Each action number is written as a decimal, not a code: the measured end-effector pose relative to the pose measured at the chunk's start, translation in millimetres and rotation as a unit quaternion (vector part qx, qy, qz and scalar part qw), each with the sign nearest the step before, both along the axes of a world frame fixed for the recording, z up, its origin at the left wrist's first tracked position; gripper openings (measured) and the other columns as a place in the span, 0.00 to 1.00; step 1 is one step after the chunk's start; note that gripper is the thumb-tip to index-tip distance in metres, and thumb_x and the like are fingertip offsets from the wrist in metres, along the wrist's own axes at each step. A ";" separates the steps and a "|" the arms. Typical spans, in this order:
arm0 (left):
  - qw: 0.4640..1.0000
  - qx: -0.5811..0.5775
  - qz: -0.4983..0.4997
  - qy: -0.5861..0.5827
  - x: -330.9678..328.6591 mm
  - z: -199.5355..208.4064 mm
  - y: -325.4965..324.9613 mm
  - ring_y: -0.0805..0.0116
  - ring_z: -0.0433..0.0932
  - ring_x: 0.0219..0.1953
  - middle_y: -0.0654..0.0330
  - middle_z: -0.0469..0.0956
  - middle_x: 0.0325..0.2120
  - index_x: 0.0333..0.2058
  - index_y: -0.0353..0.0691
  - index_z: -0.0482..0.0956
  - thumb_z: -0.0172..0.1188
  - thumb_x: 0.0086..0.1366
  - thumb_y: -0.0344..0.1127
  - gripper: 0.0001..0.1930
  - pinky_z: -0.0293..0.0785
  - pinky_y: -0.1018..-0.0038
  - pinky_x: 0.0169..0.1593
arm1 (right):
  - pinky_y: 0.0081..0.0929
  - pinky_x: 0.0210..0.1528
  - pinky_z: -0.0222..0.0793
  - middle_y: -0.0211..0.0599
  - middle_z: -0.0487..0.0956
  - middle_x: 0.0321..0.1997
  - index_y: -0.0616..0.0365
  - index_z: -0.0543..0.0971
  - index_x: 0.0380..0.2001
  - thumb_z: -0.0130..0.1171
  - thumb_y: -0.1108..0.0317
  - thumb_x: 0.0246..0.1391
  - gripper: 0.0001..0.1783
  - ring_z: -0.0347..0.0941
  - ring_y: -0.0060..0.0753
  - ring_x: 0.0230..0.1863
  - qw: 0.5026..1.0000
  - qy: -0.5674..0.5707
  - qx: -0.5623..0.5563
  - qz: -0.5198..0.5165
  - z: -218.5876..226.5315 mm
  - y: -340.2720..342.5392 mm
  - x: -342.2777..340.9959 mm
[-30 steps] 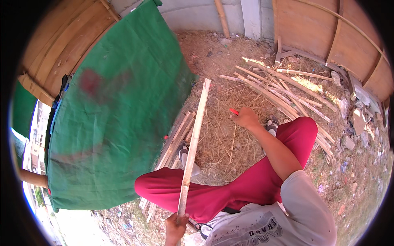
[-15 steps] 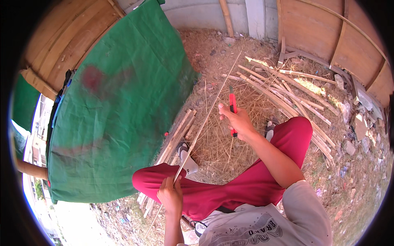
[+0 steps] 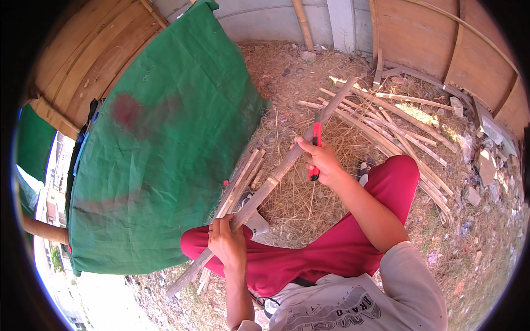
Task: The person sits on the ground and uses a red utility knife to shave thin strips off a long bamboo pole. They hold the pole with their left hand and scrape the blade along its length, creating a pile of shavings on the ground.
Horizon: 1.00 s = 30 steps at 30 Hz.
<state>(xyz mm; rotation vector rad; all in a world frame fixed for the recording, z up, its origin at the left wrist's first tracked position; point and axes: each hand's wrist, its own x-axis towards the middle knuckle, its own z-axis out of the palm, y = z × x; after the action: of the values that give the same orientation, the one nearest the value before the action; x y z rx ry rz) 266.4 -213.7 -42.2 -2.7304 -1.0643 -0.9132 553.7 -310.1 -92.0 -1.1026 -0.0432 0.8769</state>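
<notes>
One slat (image 3: 281,168) slants over open straw (image 3: 292,215), near the tarp (image 3: 165,154) edge.

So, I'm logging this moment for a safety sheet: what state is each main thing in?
Left hand: closed around the bamboo strip
Right hand: closed around the utility knife
Bamboo strip: in one piece, held aslant
Utility knife: blade out
Green tarp: spread, creased
Strips at right: loose, criss-crossed
Strips at left: lying lengthwise together
</notes>
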 end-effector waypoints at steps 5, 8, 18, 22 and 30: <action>0.999 0.041 -0.014 -0.020 1.6 3.7 4.2 0.53 0.80 0.32 0.58 0.79 0.30 0.34 0.43 0.82 0.71 0.44 0.23 0.16 0.77 0.61 0.36 | 0.15 0.20 0.55 0.30 0.84 0.47 0.56 0.81 0.50 0.64 0.57 0.63 0.17 0.54 0.09 0.17 0.997 0.023 0.069 0.025 7.1 -2.3 1.6; 0.999 0.048 -0.013 -0.019 2.1 7.6 5.3 0.53 0.80 0.32 0.59 0.79 0.29 0.33 0.43 0.81 0.70 0.44 0.23 0.15 0.76 0.62 0.35 | 0.15 0.21 0.55 0.29 0.83 0.47 0.55 0.80 0.52 0.63 0.59 0.64 0.17 0.54 0.08 0.17 0.996 0.023 0.077 0.028 9.7 -2.3 1.3; 0.998 0.043 -0.012 -0.042 -0.3 7.3 7.2 0.53 0.80 0.31 0.59 0.79 0.29 0.31 0.43 0.80 0.69 0.45 0.22 0.14 0.76 0.61 0.34 | 0.15 0.22 0.56 0.30 0.82 0.50 0.55 0.78 0.55 0.63 0.60 0.63 0.20 0.53 0.09 0.17 0.993 0.003 0.107 0.046 16.9 -3.7 0.2; 0.998 0.039 -0.004 -0.049 -2.5 5.6 8.7 0.53 0.80 0.32 0.59 0.79 0.29 0.31 0.42 0.80 0.68 0.45 0.21 0.13 0.76 0.62 0.35 | 0.15 0.23 0.56 0.30 0.82 0.50 0.55 0.78 0.55 0.64 0.61 0.63 0.20 0.54 0.09 0.17 0.993 0.002 0.109 0.053 21.8 -5.9 -3.8; 0.998 0.041 -0.019 -0.044 -1.6 5.5 15.6 0.54 0.81 0.32 0.59 0.80 0.29 0.31 0.41 0.81 0.68 0.44 0.21 0.13 0.75 0.63 0.36 | 0.18 0.24 0.58 0.31 0.83 0.46 0.54 0.79 0.48 0.62 0.55 0.65 0.16 0.55 0.12 0.18 0.997 -0.008 0.070 0.029 17.4 -1.0 -5.6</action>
<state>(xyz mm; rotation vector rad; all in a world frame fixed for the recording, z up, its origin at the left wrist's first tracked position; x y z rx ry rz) 264.8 -198.2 -36.8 -2.6751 -0.9692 -1.0682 548.1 -311.0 -74.7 -0.9814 -0.1473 0.9029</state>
